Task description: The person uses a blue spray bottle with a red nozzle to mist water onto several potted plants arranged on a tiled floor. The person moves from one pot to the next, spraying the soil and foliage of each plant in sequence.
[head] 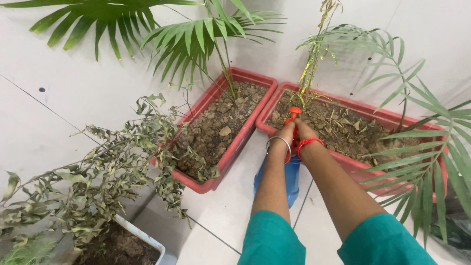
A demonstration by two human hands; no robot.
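Both my hands hold a blue spray bottle (293,177) with a red trigger nozzle (293,114). My left hand (284,133), with a silver bangle on the wrist, grips the bottle's neck. My right hand (304,131), with a red thread on the wrist, wraps the trigger head. The nozzle points over the near rim of the right red planter (392,119), toward a thin yellowish plant stem (310,73) rooted in dry lumpy soil.
A second red planter (235,147) with a palm stands to the left. A wilted leafy shrub (117,162) grows from a white pot (147,240) at the lower left. Palm fronds (422,147) hang at the right. White tiled floor and wall surround everything.
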